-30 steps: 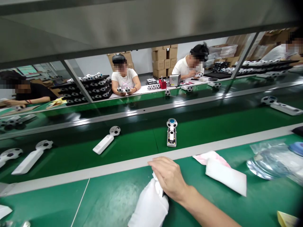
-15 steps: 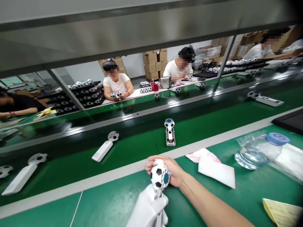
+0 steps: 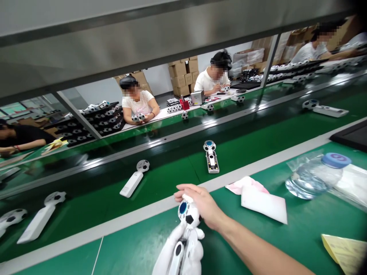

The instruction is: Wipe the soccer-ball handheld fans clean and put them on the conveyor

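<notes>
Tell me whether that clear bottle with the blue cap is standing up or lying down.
Lying down: the clear bottle rests on its side, blue cap pointing away.

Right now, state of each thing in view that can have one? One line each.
Left gloved hand: gripping the device's handle.
Right bare hand: cupped around the ball head.
Soccer-ball handheld device: held above the bench, blue disc showing.
Open device on belt: casing off, interior exposed.
Closed device on belt: white handle intact, lying flat.
Water bottle: on its side, blue cap on.
</notes>
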`<state>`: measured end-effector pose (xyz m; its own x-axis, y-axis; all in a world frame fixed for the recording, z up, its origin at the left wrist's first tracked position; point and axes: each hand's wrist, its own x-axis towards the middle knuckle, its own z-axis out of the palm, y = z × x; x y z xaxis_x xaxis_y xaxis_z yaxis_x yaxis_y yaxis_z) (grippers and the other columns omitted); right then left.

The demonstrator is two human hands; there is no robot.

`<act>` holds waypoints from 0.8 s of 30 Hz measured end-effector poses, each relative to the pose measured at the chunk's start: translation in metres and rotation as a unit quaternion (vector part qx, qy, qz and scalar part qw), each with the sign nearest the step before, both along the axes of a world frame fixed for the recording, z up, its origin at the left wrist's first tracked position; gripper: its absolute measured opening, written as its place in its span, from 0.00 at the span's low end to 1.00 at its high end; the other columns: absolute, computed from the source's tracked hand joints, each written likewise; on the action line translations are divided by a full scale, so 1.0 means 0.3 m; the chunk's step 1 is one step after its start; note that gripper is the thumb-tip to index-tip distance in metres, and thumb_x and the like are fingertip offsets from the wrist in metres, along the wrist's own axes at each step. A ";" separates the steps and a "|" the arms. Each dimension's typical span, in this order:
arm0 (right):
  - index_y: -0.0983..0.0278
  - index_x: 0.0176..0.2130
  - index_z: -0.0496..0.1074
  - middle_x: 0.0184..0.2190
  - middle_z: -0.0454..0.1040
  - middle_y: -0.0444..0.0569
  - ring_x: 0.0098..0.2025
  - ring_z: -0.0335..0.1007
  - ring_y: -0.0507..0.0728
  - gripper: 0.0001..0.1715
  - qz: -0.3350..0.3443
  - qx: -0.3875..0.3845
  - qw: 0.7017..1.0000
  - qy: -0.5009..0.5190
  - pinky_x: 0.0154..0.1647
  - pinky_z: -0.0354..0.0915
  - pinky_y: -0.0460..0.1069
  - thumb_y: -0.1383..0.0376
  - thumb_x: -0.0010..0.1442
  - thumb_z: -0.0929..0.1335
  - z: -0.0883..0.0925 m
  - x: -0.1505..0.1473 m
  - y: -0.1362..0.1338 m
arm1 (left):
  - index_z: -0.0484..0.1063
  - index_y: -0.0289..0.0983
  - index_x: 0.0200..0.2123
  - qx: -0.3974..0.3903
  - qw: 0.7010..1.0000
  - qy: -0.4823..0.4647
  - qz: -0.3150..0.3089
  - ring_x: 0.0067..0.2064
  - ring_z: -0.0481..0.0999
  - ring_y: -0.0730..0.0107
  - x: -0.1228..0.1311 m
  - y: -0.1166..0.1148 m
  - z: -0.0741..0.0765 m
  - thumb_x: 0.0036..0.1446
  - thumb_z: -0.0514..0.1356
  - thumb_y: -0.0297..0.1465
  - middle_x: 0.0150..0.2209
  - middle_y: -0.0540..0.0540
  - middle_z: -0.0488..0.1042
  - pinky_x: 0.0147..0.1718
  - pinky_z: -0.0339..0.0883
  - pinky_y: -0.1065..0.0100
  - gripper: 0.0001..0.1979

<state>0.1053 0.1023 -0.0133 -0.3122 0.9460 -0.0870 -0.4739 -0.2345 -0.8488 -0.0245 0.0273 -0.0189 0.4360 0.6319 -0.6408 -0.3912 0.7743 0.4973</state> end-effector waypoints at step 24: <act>0.67 0.43 0.71 0.35 0.78 0.50 0.33 0.76 0.54 0.19 -0.049 -0.259 0.904 0.337 0.30 0.72 0.48 0.75 0.61 0.57 -0.143 0.092 0.096 | 0.62 0.33 0.43 0.234 0.928 0.288 -0.011 0.28 0.71 0.72 0.005 0.333 0.062 0.56 0.51 0.43 0.32 0.44 0.69 0.24 0.66 0.70 0.20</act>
<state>0.1328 0.1310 -0.0563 -0.3772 0.8585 -0.3473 -0.8823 -0.4472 -0.1470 -0.0229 0.1272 -0.0005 0.1223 0.8952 -0.4286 0.0576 0.4248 0.9035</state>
